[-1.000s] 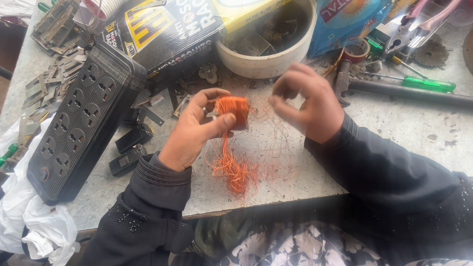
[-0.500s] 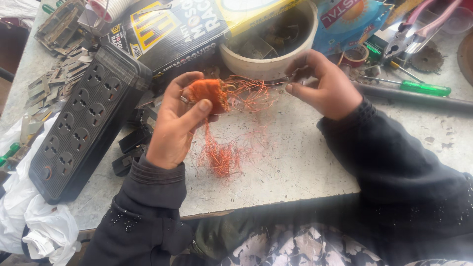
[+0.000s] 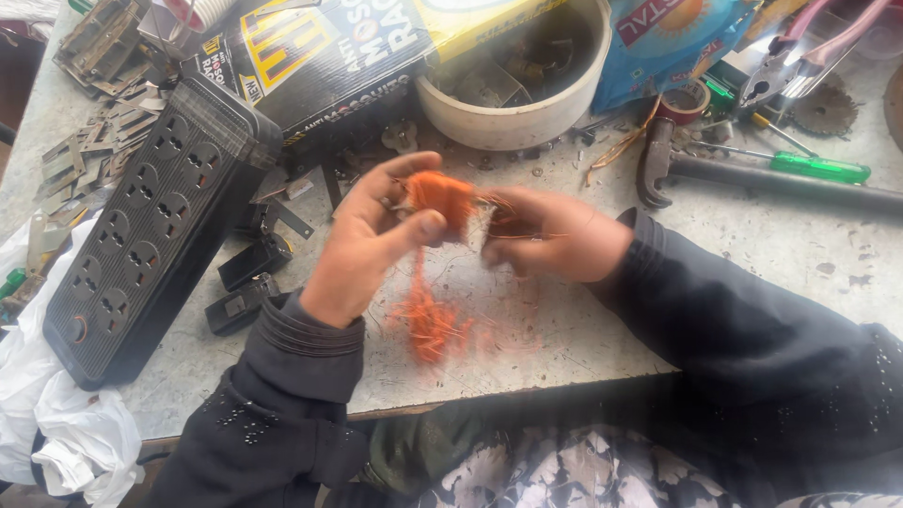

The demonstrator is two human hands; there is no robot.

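The left hand (image 3: pixel 372 240) pinches one orange coil (image 3: pixel 440 198) between thumb and fingers above the table (image 3: pixel 800 245). The right hand (image 3: pixel 555 235) grips its loose wire (image 3: pixel 428 315). Nearby: one power strip (image 3: pixel 155 226), one bowl (image 3: pixel 517 118), one hammer (image 3: pixel 752 174).

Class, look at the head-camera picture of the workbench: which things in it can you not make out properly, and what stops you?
- Head view: the orange wire coil is partly covered by the left hand; motion blurs it.
- Right hand fingers: blurred, so what they pinch is unclear.
- White bowl: contents shadowed, top cut off.
- Pliers: handles cut off by the edge.
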